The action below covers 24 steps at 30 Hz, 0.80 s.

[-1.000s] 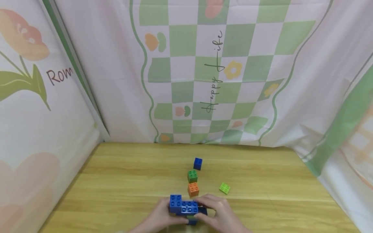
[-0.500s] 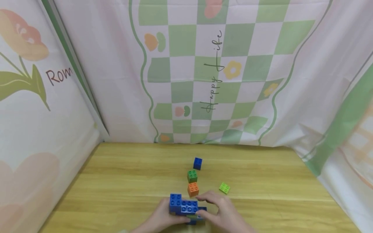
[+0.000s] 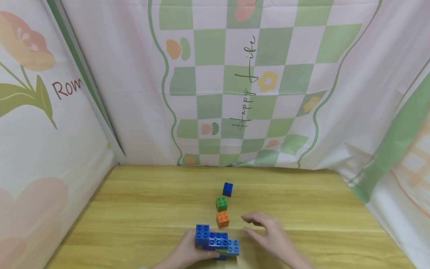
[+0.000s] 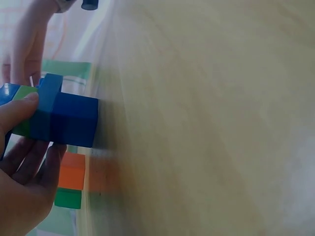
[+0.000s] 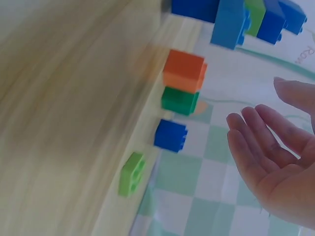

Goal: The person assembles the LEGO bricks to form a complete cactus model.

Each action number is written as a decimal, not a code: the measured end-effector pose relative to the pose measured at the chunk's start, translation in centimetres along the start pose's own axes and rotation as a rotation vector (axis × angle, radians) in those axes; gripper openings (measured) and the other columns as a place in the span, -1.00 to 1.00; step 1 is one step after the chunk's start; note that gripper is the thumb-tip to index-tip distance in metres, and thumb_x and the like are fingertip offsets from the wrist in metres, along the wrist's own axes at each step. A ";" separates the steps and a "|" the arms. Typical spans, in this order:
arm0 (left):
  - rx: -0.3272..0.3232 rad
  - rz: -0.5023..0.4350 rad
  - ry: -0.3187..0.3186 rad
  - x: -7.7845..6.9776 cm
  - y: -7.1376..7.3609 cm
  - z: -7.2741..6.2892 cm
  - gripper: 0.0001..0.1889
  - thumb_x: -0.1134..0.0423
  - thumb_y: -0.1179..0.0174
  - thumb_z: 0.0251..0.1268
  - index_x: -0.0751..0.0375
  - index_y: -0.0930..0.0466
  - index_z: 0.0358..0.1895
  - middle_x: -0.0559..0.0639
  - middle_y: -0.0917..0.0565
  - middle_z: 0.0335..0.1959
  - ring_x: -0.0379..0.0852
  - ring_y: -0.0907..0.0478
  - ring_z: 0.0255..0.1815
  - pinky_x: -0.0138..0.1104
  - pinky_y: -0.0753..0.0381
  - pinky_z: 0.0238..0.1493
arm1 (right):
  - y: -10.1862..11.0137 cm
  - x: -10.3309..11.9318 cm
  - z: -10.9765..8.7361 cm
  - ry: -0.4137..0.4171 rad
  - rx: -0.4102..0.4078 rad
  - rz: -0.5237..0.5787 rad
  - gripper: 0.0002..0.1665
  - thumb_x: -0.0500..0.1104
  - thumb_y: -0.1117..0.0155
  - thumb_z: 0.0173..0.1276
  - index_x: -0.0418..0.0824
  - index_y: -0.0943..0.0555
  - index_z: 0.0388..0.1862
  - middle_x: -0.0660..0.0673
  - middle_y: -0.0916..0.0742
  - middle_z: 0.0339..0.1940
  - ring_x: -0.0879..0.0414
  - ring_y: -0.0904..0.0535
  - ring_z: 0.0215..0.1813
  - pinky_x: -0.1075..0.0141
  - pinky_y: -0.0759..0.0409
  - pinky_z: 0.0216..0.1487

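Note:
My left hand (image 3: 185, 249) grips a stack of toy building bricks (image 3: 218, 240), thumb on the near side and fingers behind. The stack has blue bricks on top, a lime green layer between, and a light blue brick (image 3: 233, 247) jutting out on the right. Its lowest visible part is a dark blue brick (image 4: 75, 119). To the right of the stack, my right hand (image 3: 270, 235) is apart from it, fingers loosely bent with nothing between them. A thin lime green brick (image 5: 131, 174) lies on the table; in the head view the right hand hides it.
Beyond the stack, an orange brick (image 3: 223, 219), a green brick (image 3: 221, 204) and a small blue brick (image 3: 227, 189) stand in a rough line on the wooden table (image 3: 151, 201). A patterned curtain (image 3: 208, 82) hangs behind the table's far edge.
My right hand has let go of the stack and moved right, uncovering the light blue brick and covering the lime one. The left hand keeps its hold in place.

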<state>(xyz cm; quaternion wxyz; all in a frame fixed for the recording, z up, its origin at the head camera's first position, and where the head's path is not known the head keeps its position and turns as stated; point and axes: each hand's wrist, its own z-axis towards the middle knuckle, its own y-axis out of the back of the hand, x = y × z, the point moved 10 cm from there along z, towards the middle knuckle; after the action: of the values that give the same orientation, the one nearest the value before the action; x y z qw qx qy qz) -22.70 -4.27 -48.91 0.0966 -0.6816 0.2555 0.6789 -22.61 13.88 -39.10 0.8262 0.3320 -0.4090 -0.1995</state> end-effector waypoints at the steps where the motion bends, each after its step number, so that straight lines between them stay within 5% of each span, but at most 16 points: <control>1: 0.002 -0.003 0.002 0.1 0.0 0.0 -0.52 0.18 -0.51 0.02 -0.02 -0.66 0.09 -0.05 -0.78 -0.02 -0.26 -0.73 -0.04 -0.47 -0.66 0.05 | 0.1 -0.3 0.0 0.002 -0.005 -0.011 -0.69 -0.20 -0.48 0.17 -0.15 -0.70 -0.08 -0.07 -0.81 -0.16 0.12 -0.73 -0.17 0.33 -0.76 -0.16; 15: 0.018 -0.024 0.004 0.3 -0.2 0.0 -0.54 0.15 -0.51 0.03 -0.07 -0.67 0.08 -0.08 -0.79 -0.02 -0.26 -0.74 -0.04 -0.46 -0.67 0.04 | 0.7 -4.2 -0.2 -0.018 -0.024 -0.113 -0.65 -0.30 -0.52 0.04 -0.29 -0.70 -0.14 -0.14 -0.80 -0.23 0.02 -0.73 -0.24 0.22 -0.78 -0.22; 24: 0.016 -0.015 0.015 0.5 -0.1 0.0 -0.54 0.15 -0.51 0.02 -0.10 -0.66 0.08 -0.09 -0.79 -0.02 -0.25 -0.73 -0.04 -0.45 -0.67 0.03 | 0.8 -7.0 -0.1 -0.167 -0.020 -0.155 -0.62 -0.32 -0.55 -0.02 -0.27 -0.71 -0.15 -0.15 -0.80 -0.21 0.00 -0.73 -0.19 0.17 -0.77 -0.12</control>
<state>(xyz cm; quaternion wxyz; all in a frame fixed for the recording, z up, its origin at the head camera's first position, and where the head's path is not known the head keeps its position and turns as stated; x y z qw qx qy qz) -22.71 -4.25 -49.45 0.1053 -0.6876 0.2567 0.6710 -26.57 18.71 -42.38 0.7746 0.3364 -0.4476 -0.2939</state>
